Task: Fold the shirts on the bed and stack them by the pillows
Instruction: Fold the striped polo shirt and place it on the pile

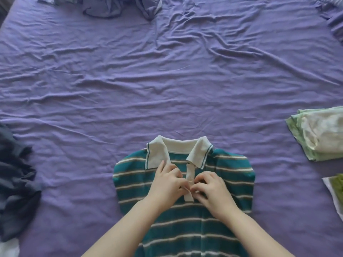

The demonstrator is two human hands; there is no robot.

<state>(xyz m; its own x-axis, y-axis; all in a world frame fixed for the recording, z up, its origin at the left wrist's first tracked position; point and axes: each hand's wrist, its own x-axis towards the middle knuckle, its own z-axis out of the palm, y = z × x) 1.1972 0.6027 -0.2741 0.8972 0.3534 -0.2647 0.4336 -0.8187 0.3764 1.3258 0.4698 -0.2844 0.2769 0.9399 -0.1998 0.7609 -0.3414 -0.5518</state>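
A teal polo shirt with white stripes and a cream collar lies flat, front up, on the purple bed sheet at the near edge. My left hand and my right hand meet at the cream button placket on its chest. Both pinch the placket's lower end with curled fingertips, just below a visible button. The shirt's hem runs out of view at the bottom.
A folded pale green and white garment lies at the right edge, with another green and white piece below it. A dark navy crumpled garment sits at the left edge. Bluish-purple crumpled clothes lie at the far top.
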